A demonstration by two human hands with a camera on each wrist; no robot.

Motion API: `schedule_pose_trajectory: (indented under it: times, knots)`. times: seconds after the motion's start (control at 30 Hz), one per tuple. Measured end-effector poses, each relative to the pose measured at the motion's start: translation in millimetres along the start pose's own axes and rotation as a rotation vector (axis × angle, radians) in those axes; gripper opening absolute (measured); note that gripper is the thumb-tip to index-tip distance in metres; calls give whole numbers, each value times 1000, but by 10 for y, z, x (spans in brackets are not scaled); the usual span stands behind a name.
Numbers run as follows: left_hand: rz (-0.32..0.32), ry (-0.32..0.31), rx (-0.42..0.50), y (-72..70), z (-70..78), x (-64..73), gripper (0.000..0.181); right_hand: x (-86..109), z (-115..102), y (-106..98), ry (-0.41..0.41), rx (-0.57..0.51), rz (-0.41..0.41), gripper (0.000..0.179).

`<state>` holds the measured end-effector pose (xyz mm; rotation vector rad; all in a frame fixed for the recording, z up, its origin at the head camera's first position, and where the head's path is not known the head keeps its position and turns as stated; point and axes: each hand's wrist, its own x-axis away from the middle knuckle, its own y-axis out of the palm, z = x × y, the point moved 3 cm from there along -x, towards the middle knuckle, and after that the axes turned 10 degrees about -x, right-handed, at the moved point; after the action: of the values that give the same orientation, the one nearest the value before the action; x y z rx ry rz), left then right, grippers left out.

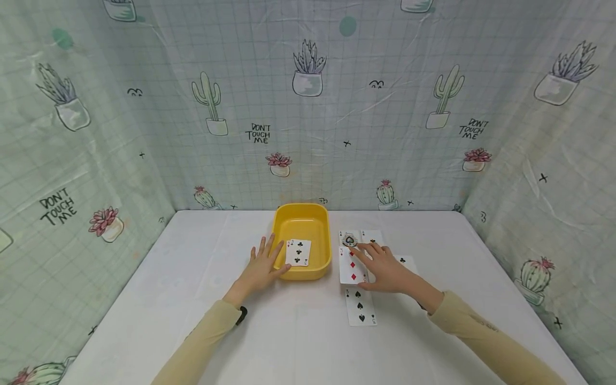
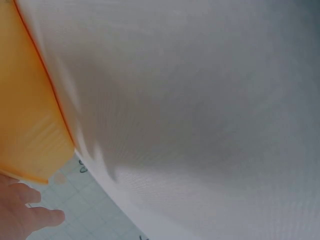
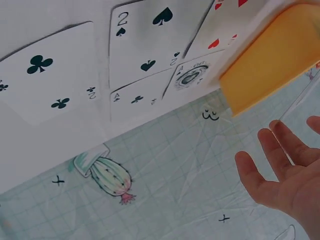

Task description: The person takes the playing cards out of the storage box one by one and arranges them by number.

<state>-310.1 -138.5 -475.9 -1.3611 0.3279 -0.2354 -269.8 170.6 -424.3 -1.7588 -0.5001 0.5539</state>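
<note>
My right hand (image 1: 382, 270) holds the three of diamonds (image 1: 353, 267) by its edges, above cards laid on the table. In the right wrist view this card shows only as a thin edge (image 3: 300, 97) at the fingertips. Behind it lie the ace of spades (image 1: 349, 236) and ace of clubs (image 1: 372, 235). Nearer me lies a three of spades (image 1: 361, 313). My left hand (image 1: 260, 267) spreads its fingers over the left rim of a yellow tray (image 1: 315, 224). Inside the tray rests a three of clubs (image 1: 298, 254), with a red-marked card corner beside it.
In the right wrist view, a two of spades (image 3: 142, 42), a two of clubs (image 3: 50, 75) and a hearts card (image 3: 227, 22) also lie on the white table (image 1: 231, 230). A patterned cloth (image 1: 346, 96) hangs behind and at both sides.
</note>
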Motion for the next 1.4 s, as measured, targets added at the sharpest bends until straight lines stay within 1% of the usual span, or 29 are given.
schedule_pose_trajectory:
  times: [0.1, 0.23, 0.5, 0.67, 0.8, 1.03, 1.13, 1.27, 1.4]
  knots:
    - [12, 5, -6, -3, 5, 4, 75, 79, 40, 18, -3, 5, 24, 87]
    - [16, 3, -13, -6, 10, 7, 75, 177, 77, 31, -1, -9, 35, 86]
    - [15, -3, -14, -16, 4, 13, 75, 381, 177, 72, -11, 33, 47, 87]
    - [12, -6, -9, -10, 2, 4, 75, 497, 239, 124, -2, 48, 36, 86]
    - [-3, -5, -5, 4, 5, -5, 76, 594, 294, 182, 16, 58, 27, 86]
    - [-9, -12, 2, 6, 7, -6, 76, 720, 364, 298, 64, 27, -21, 88]
    - [-3, -12, 4, 1, 9, -2, 75, 755, 367, 333, 66, 34, -33, 88]
    - [3, -13, 4, 3, 7, 6, 75, 801, 363, 371, 84, 12, -52, 87]
    - [1, -19, 6, 19, 3, 5, 75, 842, 353, 387, 85, -5, -50, 86]
